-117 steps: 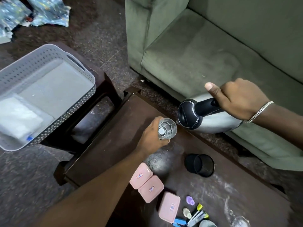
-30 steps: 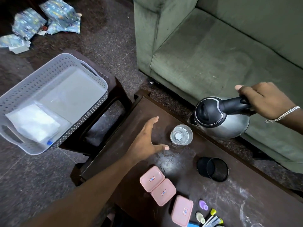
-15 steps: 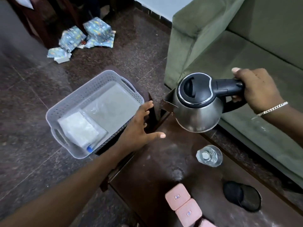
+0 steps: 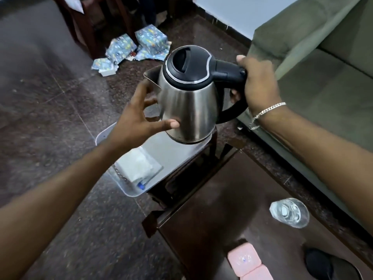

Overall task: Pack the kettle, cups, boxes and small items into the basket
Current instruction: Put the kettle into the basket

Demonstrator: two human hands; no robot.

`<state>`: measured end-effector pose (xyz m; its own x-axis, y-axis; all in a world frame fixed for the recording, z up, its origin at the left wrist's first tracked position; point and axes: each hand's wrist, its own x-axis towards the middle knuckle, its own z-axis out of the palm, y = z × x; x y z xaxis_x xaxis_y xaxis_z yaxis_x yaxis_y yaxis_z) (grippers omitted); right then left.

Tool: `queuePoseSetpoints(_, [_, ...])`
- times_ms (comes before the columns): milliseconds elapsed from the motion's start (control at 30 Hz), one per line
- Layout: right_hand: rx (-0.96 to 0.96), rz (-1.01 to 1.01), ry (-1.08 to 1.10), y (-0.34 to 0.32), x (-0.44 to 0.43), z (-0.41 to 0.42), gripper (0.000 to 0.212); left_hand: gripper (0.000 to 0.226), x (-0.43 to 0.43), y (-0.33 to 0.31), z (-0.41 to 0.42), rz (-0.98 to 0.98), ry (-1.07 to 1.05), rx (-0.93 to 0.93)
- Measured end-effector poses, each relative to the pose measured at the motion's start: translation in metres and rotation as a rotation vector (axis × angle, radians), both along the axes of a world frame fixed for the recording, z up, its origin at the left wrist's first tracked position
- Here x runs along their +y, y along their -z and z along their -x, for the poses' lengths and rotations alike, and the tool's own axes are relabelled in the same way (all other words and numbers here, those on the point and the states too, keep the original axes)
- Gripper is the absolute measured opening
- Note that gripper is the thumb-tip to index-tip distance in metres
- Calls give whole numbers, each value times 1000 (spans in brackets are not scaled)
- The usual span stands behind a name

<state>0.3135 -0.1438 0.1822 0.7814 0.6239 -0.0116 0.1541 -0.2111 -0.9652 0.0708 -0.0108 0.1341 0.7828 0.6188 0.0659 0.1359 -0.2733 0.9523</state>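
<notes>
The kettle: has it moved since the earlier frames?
Yes. The kettle, earlier above the dark table near the glass cup, now hangs over the basket, away from the sofa.

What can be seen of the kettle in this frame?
The kettle has a brushed steel-looking body with a black lid, shut, and a black loop handle; a small spout points away to the left. It is held upright, slightly tilted, in the air above the grey basket. The right hand is wrapped around the handle, and the left hand steadies the body, thumb on the steel wall. Its underside is hidden.
</notes>
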Motion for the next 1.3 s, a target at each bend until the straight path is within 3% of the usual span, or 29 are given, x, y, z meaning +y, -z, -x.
queuePoseSetpoints(267, [20,173,32,62,38,41,53,104,37,60,28,132,-24,141])
queuePoseSetpoints(467, [84,170,22,99,44,58,46,97,40,97,38,202,-58,191])
queuePoseSetpoints(800, [127,141,-25,106,50,54,43,100,41,105,37,235,-81,174])
queuePoseSetpoints(933, [50,200,-37,105,48,53,58,100,40,104,40,240,-110,211])
queuePoseSetpoints(1000, [-13,244,-26,105,45,55,61,106,41,105,45,233,-118,292])
queuePoseSetpoints(1100, [-130,210,18,106,37,63,45,115,43,110,55,93,-133,467])
queuePoseSetpoints(1200, [-363,151,150,110,23,82,32,114,53,117,69,-192,-140,772])
queuePoseSetpoints(1300, [-428,104,229,115,10,111,30,118,65,123,83,-287,-122,1078])
